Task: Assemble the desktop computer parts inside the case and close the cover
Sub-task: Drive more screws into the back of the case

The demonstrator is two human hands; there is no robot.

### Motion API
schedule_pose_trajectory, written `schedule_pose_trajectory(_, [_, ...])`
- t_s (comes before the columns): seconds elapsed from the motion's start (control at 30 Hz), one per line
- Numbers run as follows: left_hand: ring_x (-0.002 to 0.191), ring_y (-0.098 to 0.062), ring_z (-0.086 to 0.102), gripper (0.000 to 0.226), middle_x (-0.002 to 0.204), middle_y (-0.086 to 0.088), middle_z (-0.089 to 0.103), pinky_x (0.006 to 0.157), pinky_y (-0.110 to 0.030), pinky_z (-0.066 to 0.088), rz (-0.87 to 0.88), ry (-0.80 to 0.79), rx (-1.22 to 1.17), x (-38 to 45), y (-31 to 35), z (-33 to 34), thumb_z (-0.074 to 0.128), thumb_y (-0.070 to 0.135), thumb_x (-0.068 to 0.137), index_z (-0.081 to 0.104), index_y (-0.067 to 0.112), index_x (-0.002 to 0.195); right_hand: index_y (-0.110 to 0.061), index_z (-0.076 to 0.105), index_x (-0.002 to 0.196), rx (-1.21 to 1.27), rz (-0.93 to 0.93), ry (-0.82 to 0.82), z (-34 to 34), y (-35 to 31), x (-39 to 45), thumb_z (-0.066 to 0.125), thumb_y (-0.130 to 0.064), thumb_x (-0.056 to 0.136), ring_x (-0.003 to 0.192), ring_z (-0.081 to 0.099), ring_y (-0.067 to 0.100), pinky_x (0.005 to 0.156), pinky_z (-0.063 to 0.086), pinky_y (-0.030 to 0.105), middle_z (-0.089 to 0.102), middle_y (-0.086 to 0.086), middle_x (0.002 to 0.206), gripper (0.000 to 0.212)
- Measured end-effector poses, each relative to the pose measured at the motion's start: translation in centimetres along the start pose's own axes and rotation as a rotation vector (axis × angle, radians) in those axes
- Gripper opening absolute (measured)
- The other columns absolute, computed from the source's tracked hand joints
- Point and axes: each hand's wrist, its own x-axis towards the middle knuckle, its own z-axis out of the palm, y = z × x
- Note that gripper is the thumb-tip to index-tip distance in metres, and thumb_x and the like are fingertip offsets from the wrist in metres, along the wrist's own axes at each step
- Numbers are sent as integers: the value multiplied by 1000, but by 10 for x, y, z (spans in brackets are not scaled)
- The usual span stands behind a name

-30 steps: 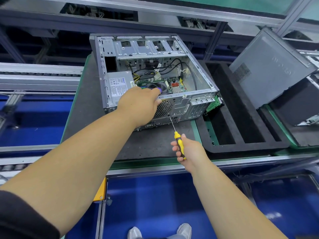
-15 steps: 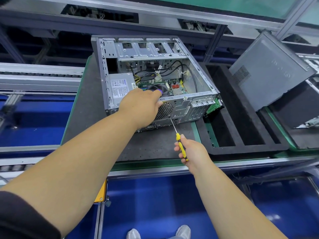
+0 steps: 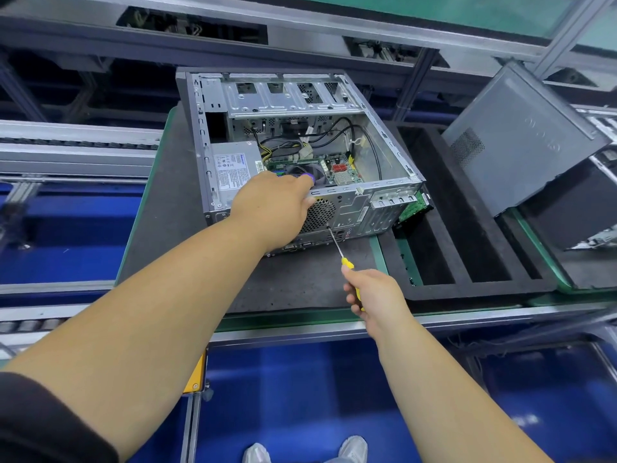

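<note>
Computer case [image 3: 287, 105], side open, is laid on the dark mat [image 3: 173, 208], towards its far edge. Rear rim of the case is gripped by the left hand [image 3: 270, 208], fingers curled over it. Screwdriver [image 3: 337, 245], yellow-handled, is clasped in the right hand [image 3: 374, 295]; its tip is set against the rear panel beside the fan grille [image 3: 320, 213]. Cover panel [image 3: 521, 138] is leaned tilted to the right of the mat.

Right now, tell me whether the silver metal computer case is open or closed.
Open. The silver metal computer case has no cover on its upward side: the green motherboard, black cables and grey power supply are exposed.
</note>
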Motion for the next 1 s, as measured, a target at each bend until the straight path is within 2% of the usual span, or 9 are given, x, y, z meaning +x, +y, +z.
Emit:
schedule_pose_trajectory(0.1, [85, -33, 51, 30, 92, -4, 63, 65, -35, 27, -6, -2, 0, 0, 0, -1, 31, 38, 103, 50, 15, 109, -13, 66, 85, -12, 21, 3, 1, -2, 1, 60, -40, 97, 57, 47, 13, 51, 37, 24, 66, -1, 73, 30])
schedule_pose_trajectory(0.27, [82, -31, 47, 29, 88, -3, 61, 63, -35, 27, -13, -4, -13, 0, 1, -1, 31, 38, 103, 49, 16, 108, -10, 70, 83, 28, 172, -55, 3, -8, 4, 43, -43, 105, 53, 38, 10, 47, 31, 21, 59, 1, 70, 47])
schedule_pose_trajectory(0.33, [81, -31, 48, 29, 87, -3, 61, 62, -35, 26, -16, 0, -13, 0, 1, -1, 31, 38, 103, 49, 16, 106, -9, 71, 87, 114, 195, -77, 1, -6, 4, 44, -44, 104, 51, 36, 9, 44, 28, 20, 57, 2, 69, 47])
schedule_pose_trajectory(0.4, [83, -32, 50, 29, 87, -3, 60, 62, -35, 26, -17, 2, -9, 1, 1, -1, 31, 38, 103, 49, 16, 106, -10, 69, 91, 161, 176, -74, 0, -5, 3, 54, -45, 99, 50, 36, 9, 43, 28, 19, 55, 3, 71, 39])
schedule_pose_trajectory(0.53, [83, -32, 50, 29, 87, -3, 60, 62, -35, 26, -7, 4, 0, 0, 1, -1, 31, 38, 103, 49, 16, 106, -10, 65, 99, 44, 43, -9, -2, 2, 6, 73, -38, 88, 57, 46, 12, 47, 37, 21, 54, 3, 78, 31])
schedule_pose_trajectory(0.6, [83, -32, 50, 29, 88, -3, 61, 63, -35, 26, -8, 0, -1, 0, 1, -2, 31, 38, 103, 49, 15, 107, -8, 66, 99, -25, 1, 45, -1, 4, 8, 72, -37, 88, 59, 50, 12, 48, 40, 22, 59, 2, 77, 31])
schedule_pose_trajectory(0.73, [79, -30, 45, 28, 89, -4, 62, 66, -35, 26, -8, -7, -2, 0, 1, -3, 31, 37, 103, 48, 15, 105, -11, 69, 84, -25, 38, 89, 3, 2, 11, 62, -42, 95, 54, 52, 12, 48, 40, 24, 67, -1, 70, 34])
schedule_pose_trajectory(0.83, [78, -30, 44, 28, 88, -4, 61, 65, -35, 26, -9, 0, 0, 0, 1, -3, 31, 37, 103, 48, 15, 104, -11, 69, 81, -16, 116, 60, 5, -2, 12, 49, -43, 102, 51, 46, 12, 47, 36, 24, 64, -1, 65, 43])
schedule_pose_trajectory(1.0, [77, -29, 42, 29, 81, -2, 54, 64, -36, 27, -11, -10, 4, 1, 1, -1, 30, 37, 103, 48, 15, 105, -9, 70, 82, 111, 133, -29, 0, -3, 7, 48, -46, 102, 48, 39, 9, 45, 31, 20, 55, 1, 63, 47])
